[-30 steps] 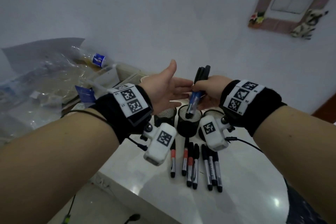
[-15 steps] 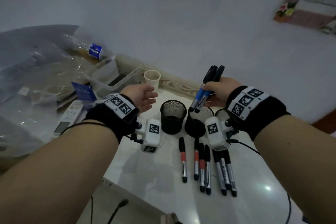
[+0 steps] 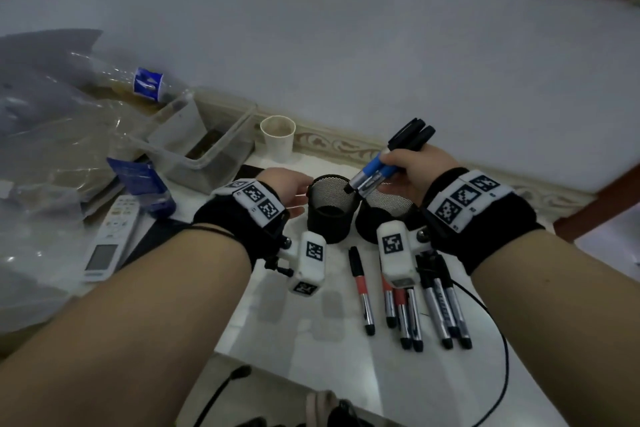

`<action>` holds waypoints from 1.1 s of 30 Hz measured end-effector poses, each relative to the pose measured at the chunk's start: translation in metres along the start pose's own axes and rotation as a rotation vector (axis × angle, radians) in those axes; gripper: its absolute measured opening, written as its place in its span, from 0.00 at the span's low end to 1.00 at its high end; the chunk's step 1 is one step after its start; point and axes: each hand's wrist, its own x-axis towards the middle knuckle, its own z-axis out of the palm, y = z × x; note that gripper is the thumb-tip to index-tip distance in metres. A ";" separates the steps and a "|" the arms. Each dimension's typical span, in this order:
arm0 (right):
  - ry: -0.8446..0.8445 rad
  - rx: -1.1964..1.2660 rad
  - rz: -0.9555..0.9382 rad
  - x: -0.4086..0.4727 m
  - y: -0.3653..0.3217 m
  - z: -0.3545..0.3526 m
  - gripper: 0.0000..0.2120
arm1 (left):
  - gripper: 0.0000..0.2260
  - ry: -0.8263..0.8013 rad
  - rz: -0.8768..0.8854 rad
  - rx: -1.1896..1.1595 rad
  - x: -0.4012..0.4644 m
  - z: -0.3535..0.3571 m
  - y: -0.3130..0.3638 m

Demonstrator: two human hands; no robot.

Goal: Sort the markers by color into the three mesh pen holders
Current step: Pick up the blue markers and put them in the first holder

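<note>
While right hand (image 3: 415, 168) grips two blue markers (image 3: 379, 166).

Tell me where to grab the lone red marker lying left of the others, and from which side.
Pinch the red marker at its red mid-barrel from above. It lies flat on the table, apart from its neighbours, so fingers fit on both long sides; the left hand is free.

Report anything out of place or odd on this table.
Nothing spilled or damaged. The remote control lies half under crumpled plastic bags at the left, clutter unrelated to the sorting; the loose markers lie in a tidy row.
</note>
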 end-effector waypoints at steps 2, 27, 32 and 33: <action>-0.005 0.031 -0.002 0.001 0.001 -0.002 0.04 | 0.07 0.015 -0.010 0.080 0.005 0.006 0.000; -0.080 0.214 0.087 -0.004 0.019 0.011 0.04 | 0.08 -0.060 0.009 0.235 0.009 -0.036 -0.041; -0.086 0.238 0.096 -0.002 0.027 0.027 0.03 | 0.08 -0.094 0.008 0.208 0.009 -0.039 -0.045; -0.087 0.230 0.095 -0.001 0.028 0.030 0.03 | 0.09 -0.098 0.009 0.213 0.009 -0.040 -0.046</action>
